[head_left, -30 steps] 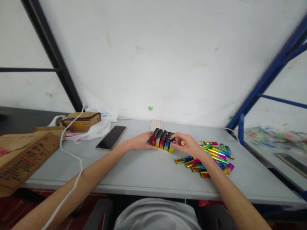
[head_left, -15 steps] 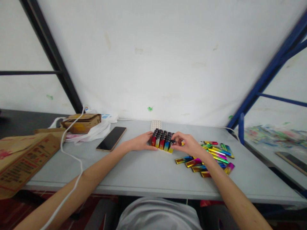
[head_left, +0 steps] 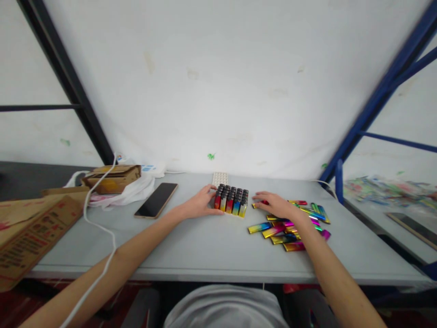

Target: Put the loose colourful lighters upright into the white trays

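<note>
Lighters with black tops stand upright in a tight block (head_left: 232, 202) on the grey table, their bodies red, yellow and blue. My left hand (head_left: 201, 202) holds the block's left side, thumb at the front and fingers toward the back. To the right of the block, my right hand (head_left: 275, 205) hovers low with its fingers apart, over a red and gold lighter (head_left: 255, 206) that is partly hidden under the fingertips. Several shiny, many-coloured lighters (head_left: 259, 228) lie in a loose pile below and beyond this hand and forearm.
A phone (head_left: 156, 200) lies left of my left hand. Farther left are cardboard boxes (head_left: 51, 228), a white plastic bag (head_left: 136, 193) and a white cable (head_left: 111, 232) crossing over my left forearm. A white gridded piece (head_left: 220, 177) lies behind the block, near the wall.
My right hand has left the block's right side, where a lighter was at its fingers, and moved right to the loose lighters. My left hand stays on the block.
</note>
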`<state>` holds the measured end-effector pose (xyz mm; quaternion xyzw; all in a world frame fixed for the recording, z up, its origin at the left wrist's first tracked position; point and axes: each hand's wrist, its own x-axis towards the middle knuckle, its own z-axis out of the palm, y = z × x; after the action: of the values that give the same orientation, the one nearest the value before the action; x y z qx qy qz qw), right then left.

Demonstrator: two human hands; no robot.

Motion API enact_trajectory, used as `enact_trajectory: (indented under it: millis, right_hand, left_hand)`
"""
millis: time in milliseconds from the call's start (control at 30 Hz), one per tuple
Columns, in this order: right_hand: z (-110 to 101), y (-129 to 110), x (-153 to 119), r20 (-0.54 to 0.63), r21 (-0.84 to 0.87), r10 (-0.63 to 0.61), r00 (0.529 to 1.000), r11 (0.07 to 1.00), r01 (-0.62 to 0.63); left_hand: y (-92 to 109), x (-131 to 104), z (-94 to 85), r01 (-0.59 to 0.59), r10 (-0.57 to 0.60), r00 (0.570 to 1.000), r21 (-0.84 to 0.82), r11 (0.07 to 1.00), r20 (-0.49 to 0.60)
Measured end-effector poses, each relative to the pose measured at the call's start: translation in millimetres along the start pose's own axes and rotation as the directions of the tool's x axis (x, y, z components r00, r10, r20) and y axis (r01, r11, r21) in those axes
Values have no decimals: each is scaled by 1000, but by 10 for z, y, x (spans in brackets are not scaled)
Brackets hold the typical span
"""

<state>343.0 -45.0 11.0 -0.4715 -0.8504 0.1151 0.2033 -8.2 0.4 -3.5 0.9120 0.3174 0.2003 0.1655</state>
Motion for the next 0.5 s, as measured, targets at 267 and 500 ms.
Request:
enact_trajectory:
  millis: [267, 500]
  right_hand:
    - [-204, 64, -108, 139, -8, 105, 985, 994, -105]
    - [-170, 109, -106, 166, -35, 94, 982, 995, -90]
  left_hand:
    - [58, 356, 197, -71, 82, 995, 172, 983, -56]
    - [-15, 982, 275, -12, 16, 1000, 318, 948, -10]
